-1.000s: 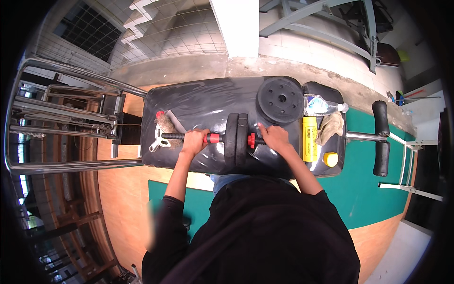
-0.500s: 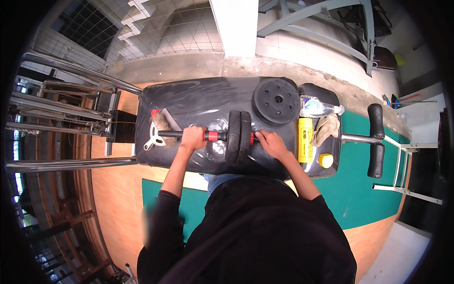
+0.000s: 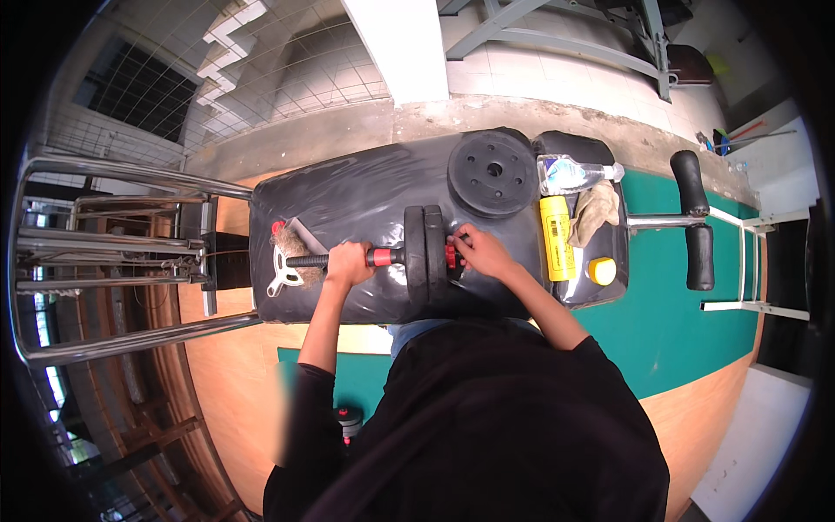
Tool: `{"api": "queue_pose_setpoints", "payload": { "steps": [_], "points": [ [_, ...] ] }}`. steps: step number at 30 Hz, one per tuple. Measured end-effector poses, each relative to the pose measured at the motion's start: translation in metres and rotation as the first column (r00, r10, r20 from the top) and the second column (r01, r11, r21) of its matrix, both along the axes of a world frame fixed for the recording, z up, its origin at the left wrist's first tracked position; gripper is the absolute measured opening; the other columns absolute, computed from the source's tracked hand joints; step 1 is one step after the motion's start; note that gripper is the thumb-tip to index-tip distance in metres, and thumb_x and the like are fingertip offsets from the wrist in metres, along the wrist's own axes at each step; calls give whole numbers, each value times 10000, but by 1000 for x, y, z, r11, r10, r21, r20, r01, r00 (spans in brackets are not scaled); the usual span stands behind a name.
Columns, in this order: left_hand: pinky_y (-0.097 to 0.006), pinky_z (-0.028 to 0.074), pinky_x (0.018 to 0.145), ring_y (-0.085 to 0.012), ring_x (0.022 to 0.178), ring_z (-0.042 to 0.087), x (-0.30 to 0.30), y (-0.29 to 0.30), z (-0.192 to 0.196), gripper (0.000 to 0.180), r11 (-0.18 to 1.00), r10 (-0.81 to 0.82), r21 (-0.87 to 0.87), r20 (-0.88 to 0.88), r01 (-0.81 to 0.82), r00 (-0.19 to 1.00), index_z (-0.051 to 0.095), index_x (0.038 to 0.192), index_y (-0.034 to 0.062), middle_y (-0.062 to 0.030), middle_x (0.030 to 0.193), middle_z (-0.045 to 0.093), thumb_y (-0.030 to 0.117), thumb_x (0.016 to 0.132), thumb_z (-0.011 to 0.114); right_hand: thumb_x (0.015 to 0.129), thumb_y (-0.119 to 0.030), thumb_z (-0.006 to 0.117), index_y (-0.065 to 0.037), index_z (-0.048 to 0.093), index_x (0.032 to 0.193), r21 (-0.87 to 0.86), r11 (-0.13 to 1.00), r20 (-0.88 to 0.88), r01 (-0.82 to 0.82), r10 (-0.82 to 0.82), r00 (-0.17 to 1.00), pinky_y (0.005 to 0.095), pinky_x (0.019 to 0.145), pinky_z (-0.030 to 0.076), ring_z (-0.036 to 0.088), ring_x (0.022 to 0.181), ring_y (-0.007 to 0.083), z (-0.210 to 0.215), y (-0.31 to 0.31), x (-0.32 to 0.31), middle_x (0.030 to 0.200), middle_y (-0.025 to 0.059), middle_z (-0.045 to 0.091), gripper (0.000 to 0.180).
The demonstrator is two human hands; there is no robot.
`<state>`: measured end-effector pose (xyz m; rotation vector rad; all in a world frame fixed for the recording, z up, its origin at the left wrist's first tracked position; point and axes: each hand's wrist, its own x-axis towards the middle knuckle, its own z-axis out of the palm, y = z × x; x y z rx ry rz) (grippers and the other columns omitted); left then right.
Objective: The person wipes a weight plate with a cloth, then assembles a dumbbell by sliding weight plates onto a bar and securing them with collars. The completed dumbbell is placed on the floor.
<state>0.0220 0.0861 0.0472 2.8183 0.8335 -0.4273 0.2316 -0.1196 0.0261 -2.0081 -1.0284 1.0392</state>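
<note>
A dumbbell with two black weight plates (image 3: pixel 424 254) lies across the black padded bench (image 3: pixel 348 187). My left hand (image 3: pixel 350 264) is wrapped round its bar (image 3: pixel 306 261), left of the plates. At the plates' right side, the fingers of my right hand (image 3: pixel 481 250) pinch the red spin-lock nut (image 3: pixel 450 254). Left of my left hand, a brush (image 3: pixel 283 240) with brown bristles and a white tool with several arms (image 3: pixel 283 277) lie by the bar's free end. A loose round weight plate (image 3: pixel 493 172) rests flat beyond my right hand.
On the bench's right end are a clear plastic bottle (image 3: pixel 574 175), a yellow bottle (image 3: pixel 557 239), a yellow cap (image 3: pixel 601 271) and a beige cloth (image 3: pixel 595 213). Chrome rails (image 3: pixel 148 335) stand at the left. Another dumbbell end (image 3: pixel 348 421) shows on the floor by my left sleeve.
My right fingers have shifted round the red nut, with the hand now more raised and bent. My left hand keeps its hold on the bar. The whole view has tilted slightly.
</note>
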Motion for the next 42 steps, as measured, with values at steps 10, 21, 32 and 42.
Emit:
{"api": "queue_pose_setpoints", "payload": {
  "steps": [10, 21, 32, 42],
  "points": [
    [-450, 507, 696, -368, 754, 625, -3, 4, -4, 258, 1000, 9, -3, -11, -9, 1000, 669, 849, 120, -170, 742, 646, 293, 659, 643, 838, -258, 619, -67, 576, 960, 572, 781, 218, -249, 148, 965, 402, 759, 471, 598, 893, 298, 16, -14, 0, 1031, 117, 552, 231],
    [-450, 507, 700, -368, 764, 628, -3, 7, -5, 269, 1000, -18, -21, -5, 18, 1000, 665, 839, 110, -169, 752, 649, 326, 681, 638, 819, -452, 590, -87, 594, 976, 93, 996, 172, 13, -29, 985, 361, 707, 472, 625, 829, 261, 6, 8, -6, 895, 96, 657, 397],
    [-453, 507, 711, -371, 774, 627, -3, 8, -5, 285, 999, -31, -23, -32, 30, 999, 676, 861, 116, -178, 764, 649, 338, 687, 634, 833, -323, 631, -13, 599, 925, 91, 993, -252, 71, -46, 967, 334, 622, 491, 646, 662, 213, -25, 15, -3, 765, 101, 657, 325],
    [-450, 507, 707, -369, 764, 627, -3, 7, -2, 275, 999, -36, -34, -33, 35, 999, 675, 848, 113, -177, 760, 649, 329, 683, 636, 844, -453, 574, -31, 503, 1120, 257, 873, 371, -414, 306, 877, 404, 830, 428, 553, 981, 300, 19, -11, 3, 1096, 127, 506, 508]
  ]
}}
